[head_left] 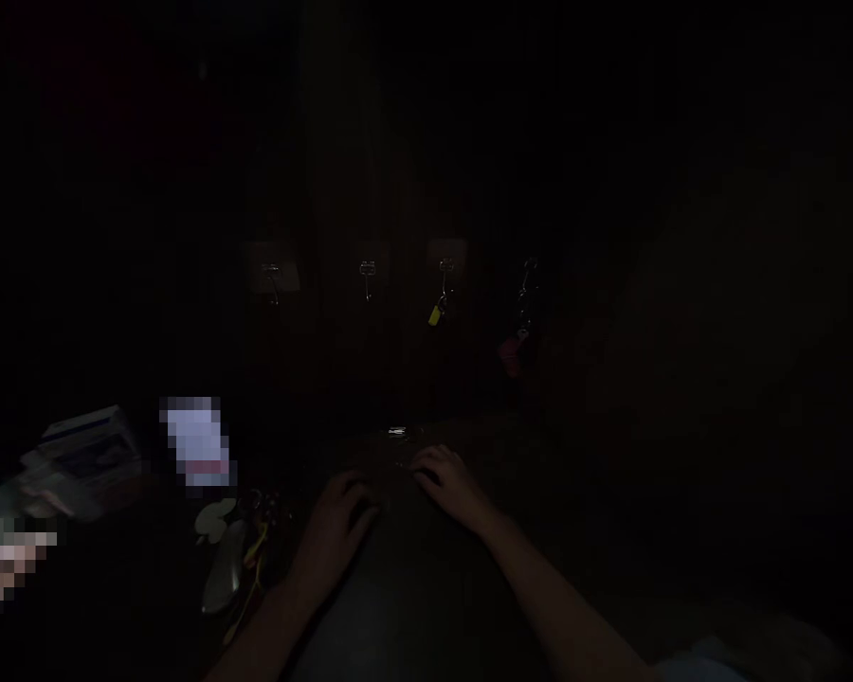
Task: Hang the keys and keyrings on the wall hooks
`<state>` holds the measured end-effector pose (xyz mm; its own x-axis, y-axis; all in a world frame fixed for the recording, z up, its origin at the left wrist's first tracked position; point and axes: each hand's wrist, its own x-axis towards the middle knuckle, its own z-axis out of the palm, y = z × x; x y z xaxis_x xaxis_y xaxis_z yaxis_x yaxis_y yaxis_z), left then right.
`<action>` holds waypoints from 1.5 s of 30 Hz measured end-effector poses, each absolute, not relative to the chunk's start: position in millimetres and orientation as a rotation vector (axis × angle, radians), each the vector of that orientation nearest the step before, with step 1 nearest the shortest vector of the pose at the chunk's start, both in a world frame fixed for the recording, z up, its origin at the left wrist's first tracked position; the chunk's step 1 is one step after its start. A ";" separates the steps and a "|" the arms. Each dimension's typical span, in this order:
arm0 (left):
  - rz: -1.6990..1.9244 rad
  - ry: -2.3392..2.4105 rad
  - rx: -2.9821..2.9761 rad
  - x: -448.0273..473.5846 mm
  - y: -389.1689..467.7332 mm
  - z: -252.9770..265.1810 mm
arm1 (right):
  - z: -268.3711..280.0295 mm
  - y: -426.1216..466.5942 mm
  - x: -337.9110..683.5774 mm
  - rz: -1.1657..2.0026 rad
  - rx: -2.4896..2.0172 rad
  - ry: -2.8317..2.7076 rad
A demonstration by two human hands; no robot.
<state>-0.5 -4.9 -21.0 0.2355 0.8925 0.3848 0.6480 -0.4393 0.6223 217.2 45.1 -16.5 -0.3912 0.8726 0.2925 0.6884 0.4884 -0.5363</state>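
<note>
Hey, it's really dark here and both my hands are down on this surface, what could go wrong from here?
1. The scene is very dark, so whatever lies under the left hand and right hand is hard to tell; a small piece could be missed.
2. The small shiny item just beyond the right hand could get knocked away unseen.
3. The clutter of keys and a pale tag beside the left hand might be swept off by the forearm.

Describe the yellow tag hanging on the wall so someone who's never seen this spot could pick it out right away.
On the dark wall beyond both hands runs a row of four metal hooks. The yellow tag dangles from the third hook from the left, above and beyond the right hand. It is the only bright yellow thing in the row; the hook to its right carries a darker bunch with something reddish.
</note>
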 end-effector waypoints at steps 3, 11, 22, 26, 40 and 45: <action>1.120 1.411 2.026 0.5 -4.4 -17.4 | -15.2 44.8 216.4 0.424 -1.308 -2.161; 1.239 1.487 1.682 4.5 -1.9 -9.8 | -4.7 33.8 190.6 0.561 -1.138 -2.050; 1.281 1.514 1.482 4.7 0.8 -0.4 | 1.7 17.6 160.3 0.736 -1.137 -2.003; 1.236 1.469 1.447 5.5 1.4 0.4 | 2.3 18.8 160.0 0.924 -1.157 -1.844; 1.096 1.119 1.254 0.7 4.1 -8.1 | 6.2 31.3 167.9 1.435 -1.045 -1.248; 1.136 1.166 1.202 2.5 3.3 -3.7 | 3.3 32.0 169.3 1.555 -1.049 -1.200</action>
<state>2.5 3.3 -3.7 0.0701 0.9968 -0.0390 -0.0131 0.0401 0.9991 169.3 32.0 3.3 -0.2524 0.9622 -0.1025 -0.1449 -0.1423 -0.9792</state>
